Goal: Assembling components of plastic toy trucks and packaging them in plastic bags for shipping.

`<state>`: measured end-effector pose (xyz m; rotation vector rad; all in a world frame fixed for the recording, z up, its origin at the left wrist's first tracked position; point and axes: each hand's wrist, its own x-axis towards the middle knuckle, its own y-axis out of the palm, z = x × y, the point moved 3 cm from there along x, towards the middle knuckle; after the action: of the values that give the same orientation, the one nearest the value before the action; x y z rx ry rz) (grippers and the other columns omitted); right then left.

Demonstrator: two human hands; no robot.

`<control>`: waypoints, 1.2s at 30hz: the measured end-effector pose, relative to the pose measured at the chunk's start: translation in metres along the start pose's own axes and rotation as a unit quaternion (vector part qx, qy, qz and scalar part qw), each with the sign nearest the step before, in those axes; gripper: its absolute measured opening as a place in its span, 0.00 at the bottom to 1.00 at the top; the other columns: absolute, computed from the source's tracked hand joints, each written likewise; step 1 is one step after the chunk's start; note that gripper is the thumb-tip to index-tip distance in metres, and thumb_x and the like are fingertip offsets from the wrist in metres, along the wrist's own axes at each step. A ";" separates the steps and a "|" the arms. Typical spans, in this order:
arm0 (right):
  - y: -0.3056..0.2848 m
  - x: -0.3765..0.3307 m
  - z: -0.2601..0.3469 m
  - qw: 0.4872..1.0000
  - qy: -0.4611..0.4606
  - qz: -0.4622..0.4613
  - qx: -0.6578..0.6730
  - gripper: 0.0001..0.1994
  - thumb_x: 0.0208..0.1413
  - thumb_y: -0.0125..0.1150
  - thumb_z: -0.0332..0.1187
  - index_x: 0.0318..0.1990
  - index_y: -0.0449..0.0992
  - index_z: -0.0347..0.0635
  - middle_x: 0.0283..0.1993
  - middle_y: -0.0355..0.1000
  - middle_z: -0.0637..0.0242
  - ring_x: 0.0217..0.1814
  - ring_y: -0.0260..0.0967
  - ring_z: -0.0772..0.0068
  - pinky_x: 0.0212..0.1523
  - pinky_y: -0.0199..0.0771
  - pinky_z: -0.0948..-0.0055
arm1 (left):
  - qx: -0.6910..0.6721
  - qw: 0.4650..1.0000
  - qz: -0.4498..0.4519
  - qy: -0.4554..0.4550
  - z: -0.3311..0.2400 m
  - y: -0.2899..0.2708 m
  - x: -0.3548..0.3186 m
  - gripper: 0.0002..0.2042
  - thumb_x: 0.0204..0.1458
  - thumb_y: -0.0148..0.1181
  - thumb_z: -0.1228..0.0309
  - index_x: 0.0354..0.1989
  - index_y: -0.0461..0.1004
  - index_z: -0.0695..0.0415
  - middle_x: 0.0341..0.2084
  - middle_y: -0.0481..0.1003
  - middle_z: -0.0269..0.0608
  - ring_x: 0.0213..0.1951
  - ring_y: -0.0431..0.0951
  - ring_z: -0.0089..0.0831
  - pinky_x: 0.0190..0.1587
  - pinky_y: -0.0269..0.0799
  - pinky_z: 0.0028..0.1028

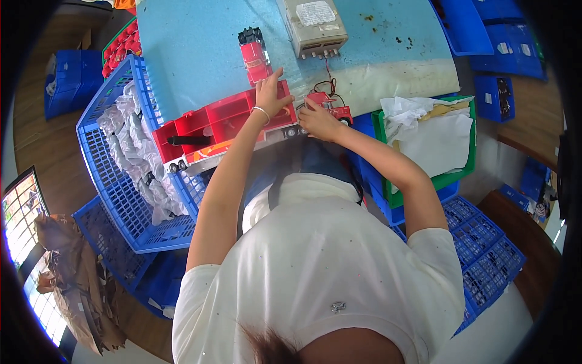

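A long red toy truck trailer (pixel 209 123), divided into compartments, lies at the table's near edge. My left hand (pixel 270 100) is over its right end, fingers spread and touching it. At the gap between the trailer and a red toy truck cab (pixel 341 111), my right hand (pixel 319 123) has its fingers bent around the cab's rear; the fingertips are partly hidden. A second red toy truck cab (pixel 254 59) lies just beyond my left hand. A black rod-like piece (pixel 188 140) sticks out of the trailer's left compartment.
Behind stands a beige metal box (pixel 314 27) with dark wires (pixel 330 85) running toward the right cab. On the left, a blue crate (pixel 109 188) holds white wrapped items. A green bin (pixel 470 151) with papers stands right; blue bins (pixel 479 36) are beyond.
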<state>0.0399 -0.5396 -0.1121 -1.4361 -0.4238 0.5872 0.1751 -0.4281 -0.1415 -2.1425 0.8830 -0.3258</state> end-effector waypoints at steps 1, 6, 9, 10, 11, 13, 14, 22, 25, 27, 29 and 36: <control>-0.002 -0.001 -0.001 1.000 0.009 -0.003 0.014 0.19 0.32 0.68 0.43 0.32 0.74 0.44 0.36 0.67 0.69 0.50 0.61 0.71 0.66 0.43 0.55 | 0.000 1.000 -0.003 0.000 0.001 0.000 0.000 0.44 0.33 0.69 0.59 0.61 0.52 0.54 0.53 0.65 0.43 0.56 0.62 0.41 0.62 0.45 0.44; -0.005 -0.043 -0.011 0.995 0.069 0.022 0.074 0.18 0.29 0.69 0.40 0.30 0.74 0.43 0.35 0.66 0.68 0.49 0.62 0.70 0.65 0.44 0.55 | 0.015 1.000 0.005 -0.010 -0.003 -0.004 0.001 0.43 0.34 0.68 0.59 0.61 0.52 0.54 0.55 0.63 0.45 0.57 0.61 0.42 0.61 0.46 0.44; -0.035 -0.063 -0.021 0.992 0.075 0.045 0.086 0.17 0.28 0.70 0.38 0.29 0.74 0.42 0.33 0.65 0.68 0.48 0.63 0.69 0.65 0.46 0.56 | 0.041 0.998 0.027 -0.036 -0.023 -0.015 0.000 0.42 0.36 0.67 0.60 0.62 0.52 0.53 0.57 0.60 0.47 0.60 0.58 0.43 0.62 0.45 0.43; -0.049 -0.064 -0.024 0.992 0.079 0.043 0.083 0.17 0.28 0.70 0.38 0.29 0.74 0.42 0.33 0.65 0.68 0.48 0.63 0.69 0.65 0.46 0.56 | 0.019 0.995 0.091 -0.020 -0.038 -0.015 -0.002 0.41 0.38 0.67 0.58 0.61 0.52 0.54 0.57 0.60 0.48 0.59 0.59 0.43 0.61 0.49 0.41; -0.071 -0.062 -0.025 0.994 0.073 0.035 0.069 0.17 0.29 0.70 0.37 0.30 0.74 0.42 0.34 0.66 0.68 0.48 0.62 0.69 0.65 0.46 0.56 | 0.000 0.988 0.155 -0.004 -0.058 -0.021 -0.004 0.40 0.39 0.66 0.57 0.61 0.53 0.56 0.56 0.60 0.49 0.58 0.60 0.43 0.60 0.52 0.38; -0.118 -0.056 -0.020 0.997 0.058 0.021 0.044 0.15 0.31 0.69 0.35 0.30 0.74 0.41 0.37 0.68 0.67 0.50 0.62 0.69 0.65 0.46 0.56 | -0.197 0.899 0.387 -0.054 -0.108 -0.032 -0.027 0.36 0.45 0.63 0.57 0.60 0.54 0.58 0.55 0.61 0.49 0.56 0.63 0.41 0.57 0.59 0.33; -0.144 -0.050 -0.016 0.997 0.060 0.019 0.043 0.15 0.31 0.69 0.35 0.30 0.74 0.41 0.37 0.68 0.67 0.50 0.62 0.69 0.65 0.46 0.56 | -0.195 0.900 0.387 -0.052 -0.120 -0.040 -0.038 0.36 0.45 0.63 0.57 0.60 0.54 0.58 0.55 0.61 0.49 0.56 0.63 0.41 0.57 0.59 0.33; -0.212 -0.056 0.018 0.913 0.167 -0.356 0.107 0.13 0.37 0.58 0.22 0.34 0.69 0.38 0.55 0.67 0.64 0.39 0.70 0.65 0.40 0.69 0.65 | -0.695 0.635 0.289 -0.174 -0.156 -0.114 -0.075 0.34 0.49 0.54 0.48 0.59 0.57 0.57 0.47 0.68 0.46 0.44 0.72 0.37 0.42 0.69 0.32; -0.210 -0.047 0.023 0.917 0.189 -0.317 0.150 0.12 0.39 0.55 0.20 0.35 0.67 0.38 0.55 0.67 0.63 0.35 0.71 0.64 0.33 0.71 0.68 | -0.709 0.625 0.267 -0.190 -0.161 -0.124 -0.082 0.33 0.50 0.51 0.46 0.59 0.57 0.56 0.46 0.68 0.45 0.43 0.72 0.37 0.41 0.69 0.34; -0.212 -0.043 0.027 0.944 0.196 -0.246 0.100 0.11 0.42 0.53 0.20 0.37 0.67 0.38 0.55 0.67 0.62 0.34 0.70 0.64 0.32 0.70 0.70 | -0.715 0.632 0.245 -0.175 -0.164 -0.131 -0.085 0.33 0.50 0.51 0.46 0.59 0.57 0.56 0.46 0.68 0.45 0.42 0.72 0.37 0.41 0.69 0.33; -0.212 -0.040 0.027 0.955 0.197 -0.211 0.072 0.11 0.43 0.52 0.20 0.37 0.67 0.38 0.55 0.67 0.62 0.34 0.70 0.64 0.32 0.70 0.70 | -0.717 0.636 0.233 -0.165 -0.165 -0.132 -0.087 0.33 0.50 0.51 0.46 0.59 0.57 0.56 0.46 0.68 0.45 0.42 0.72 0.37 0.41 0.69 0.33; -0.178 -0.037 0.029 0.718 0.220 -0.530 0.394 0.09 0.52 0.53 0.24 0.42 0.68 0.38 0.48 0.70 0.63 0.27 0.66 0.75 0.29 0.67 0.76 | -0.781 0.584 0.213 -0.063 -0.168 -0.138 -0.086 0.28 0.55 0.45 0.51 0.58 0.57 0.58 0.49 0.68 0.48 0.48 0.72 0.40 0.46 0.70 0.36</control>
<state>0.0153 -0.5453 0.0702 -0.2981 -0.4516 -0.5023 0.0978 -0.4015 0.0773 -3.1034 1.9431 1.4129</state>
